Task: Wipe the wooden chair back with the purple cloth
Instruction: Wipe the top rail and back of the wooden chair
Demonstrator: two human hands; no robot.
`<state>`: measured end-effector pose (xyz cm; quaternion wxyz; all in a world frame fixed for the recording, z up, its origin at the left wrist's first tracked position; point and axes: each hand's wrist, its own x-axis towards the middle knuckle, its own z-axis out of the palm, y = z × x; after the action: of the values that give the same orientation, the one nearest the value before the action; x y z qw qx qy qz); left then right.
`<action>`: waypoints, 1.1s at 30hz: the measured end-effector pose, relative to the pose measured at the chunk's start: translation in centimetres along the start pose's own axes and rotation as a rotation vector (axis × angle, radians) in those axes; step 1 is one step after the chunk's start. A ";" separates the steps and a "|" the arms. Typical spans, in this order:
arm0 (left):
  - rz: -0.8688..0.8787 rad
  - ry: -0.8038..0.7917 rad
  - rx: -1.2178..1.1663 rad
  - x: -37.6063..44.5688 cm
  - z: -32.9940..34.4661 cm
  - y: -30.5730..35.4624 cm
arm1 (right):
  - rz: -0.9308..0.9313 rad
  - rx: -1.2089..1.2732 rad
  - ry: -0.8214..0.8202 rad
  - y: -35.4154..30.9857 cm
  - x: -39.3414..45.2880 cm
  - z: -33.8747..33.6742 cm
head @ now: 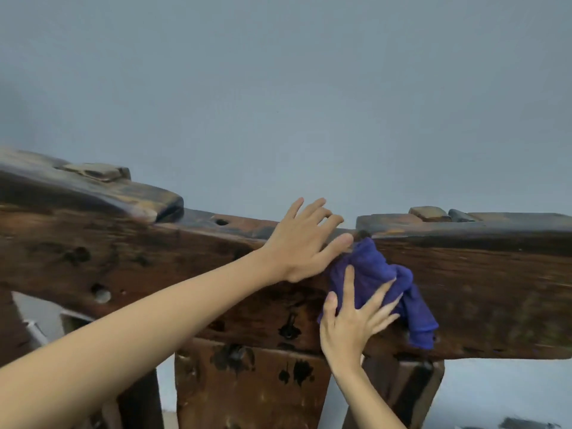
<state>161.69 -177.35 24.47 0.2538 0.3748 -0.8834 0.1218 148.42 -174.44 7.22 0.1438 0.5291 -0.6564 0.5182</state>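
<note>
The wooden chair back (185, 261) is a broad, dark, knotted plank running across the view, with raised blocks on its top edge. A crumpled purple cloth (374, 274) lies against its front face near the middle. My right hand (353, 320) presses flat on the cloth's lower left part, fingers spread. My left hand (306, 239) rests on the top rail just left of the cloth, fingers apart, thumb touching the cloth's upper edge. The cloth's right end hangs loose below the hand.
A plain grey-blue wall (278, 88) fills the space behind the chair. Thick wooden uprights (247, 385) stand below the plank. Pale floor (483, 394) shows at the lower right, and a white frame (37, 329) shows at the lower left.
</note>
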 end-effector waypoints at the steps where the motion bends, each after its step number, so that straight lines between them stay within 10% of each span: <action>1: 0.003 0.028 0.006 -1.8 -0.8 -1.3 | 0.043 0.019 0.031 -1.3 -0.1 0.8; 16: -0.395 0.119 0.215 -25.8 -8.9 -18.5 | -0.465 0.025 -0.299 -26.7 -9.3 12.7; 29: -0.888 0.319 -0.044 -39.8 -12.9 -36.4 | -0.806 0.078 -0.459 -43.7 -13.8 20.4; 33: -0.878 0.382 -0.449 -41.3 -11.7 -39.4 | -0.936 -0.025 -0.525 -46.6 -15.7 22.4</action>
<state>218.78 -175.00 13.02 0.5113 0.6169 -0.5858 -0.1222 202.00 -180.00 10.82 0.1967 0.8753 -0.3701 0.2411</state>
